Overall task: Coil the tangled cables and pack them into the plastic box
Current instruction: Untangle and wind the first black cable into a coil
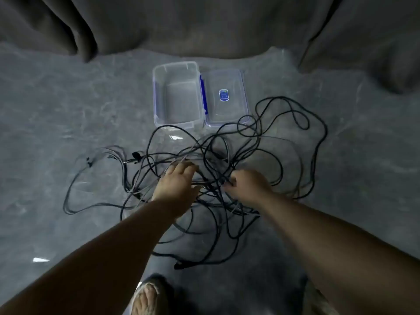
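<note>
A grey marbled floor fills most of the view, with dark brown curtain folds hanging along its far edge. On the floor in the middle lies a wide tangle of dark cables, looping from a thin bundle at the left across to large open loops at the right, and trailing nearer toward the person.

Just beyond the tangle stands the clear plastic box, open side up, with blue clips on its sides; one cable loop arches just in front of its near edge. Touching the box on its right lies its clear lid, flat, with a small blue sticker in the middle; a cable loop crosses its near right corner.

Both bare forearms reach in from the near side. The left hand is down in the middle of the tangle with its fingers bent over the strands; whether it actually grips one I cannot tell. The right hand, just to the right, has its fingers curled and pinches a dark cable at the fingertips.

A black plug ends one cable close to the person, and a sandalled foot shows at the near edge.
</note>
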The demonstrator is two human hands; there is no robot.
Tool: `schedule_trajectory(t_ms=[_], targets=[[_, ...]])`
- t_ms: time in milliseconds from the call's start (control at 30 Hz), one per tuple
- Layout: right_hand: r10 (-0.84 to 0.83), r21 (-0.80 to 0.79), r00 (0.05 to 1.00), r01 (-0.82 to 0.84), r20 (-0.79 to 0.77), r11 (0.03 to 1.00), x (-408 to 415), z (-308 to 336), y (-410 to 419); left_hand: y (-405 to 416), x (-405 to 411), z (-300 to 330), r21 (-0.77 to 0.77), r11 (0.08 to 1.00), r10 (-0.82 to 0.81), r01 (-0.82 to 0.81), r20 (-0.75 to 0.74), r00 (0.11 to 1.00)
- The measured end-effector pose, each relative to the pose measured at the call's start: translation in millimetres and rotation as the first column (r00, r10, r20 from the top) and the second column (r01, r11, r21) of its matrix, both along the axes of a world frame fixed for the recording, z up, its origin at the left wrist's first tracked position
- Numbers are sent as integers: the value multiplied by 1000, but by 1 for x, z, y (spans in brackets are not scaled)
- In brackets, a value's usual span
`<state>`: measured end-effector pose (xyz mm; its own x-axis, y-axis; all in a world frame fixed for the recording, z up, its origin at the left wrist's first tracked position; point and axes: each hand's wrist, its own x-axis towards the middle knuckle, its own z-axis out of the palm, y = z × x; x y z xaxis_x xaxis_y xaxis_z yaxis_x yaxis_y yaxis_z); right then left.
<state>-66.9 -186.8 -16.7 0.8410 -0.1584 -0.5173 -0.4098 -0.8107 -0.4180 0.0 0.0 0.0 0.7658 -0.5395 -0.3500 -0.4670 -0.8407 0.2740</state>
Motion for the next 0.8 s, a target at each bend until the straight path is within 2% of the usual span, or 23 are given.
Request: schedule_trajectory(t_ms=[133,233,267,300,367,433,500,600,667,700,800], targets=[[-8,149,991,28,-130,988,3,-25,17,5,2,-25,-9,1000,-25,25,-1,1000],[-128,277,982,162,-138,947,-1,-32,14,4,-2,-35,-84,996,13,-15,-19,1000],[-221,359,963,262,-152,896,-2,-33,10,2,-3,-36,-110,994,23,-26,-22,999],[-331,469,926,378,-183,798,-2,-30,4,-1,-6,-36,-143,989,33,-36,-26,999],[-519,653,817,539,-252,532,3,-18,-13,-11,-12,-33,-236,969,46,-67,-92,995],[-615,765,730,567,-298,304,11,1,-29,-26,-17,-24,-284,955,30,-84,-187,982],[-640,829,701,532,-315,175,18,20,-38,-41,-20,-15,-290,954,11,-75,-217,976],[-640,875,698,478,-322,80,23,37,-41,-57,-19,-9,-338,927,65,-162,-281,958],[-643,866,695,491,-321,99,26,41,-41,-61,-14,-3,-421,845,162,-329,-386,908],[-648,846,701,509,-298,161,27,43,-41,-62,-10,4,-463,779,211,-424,-443,871],[-555,722,821,464,-134,513,20,50,-39,-66,6,36,-538,520,255,-663,-643,722]])
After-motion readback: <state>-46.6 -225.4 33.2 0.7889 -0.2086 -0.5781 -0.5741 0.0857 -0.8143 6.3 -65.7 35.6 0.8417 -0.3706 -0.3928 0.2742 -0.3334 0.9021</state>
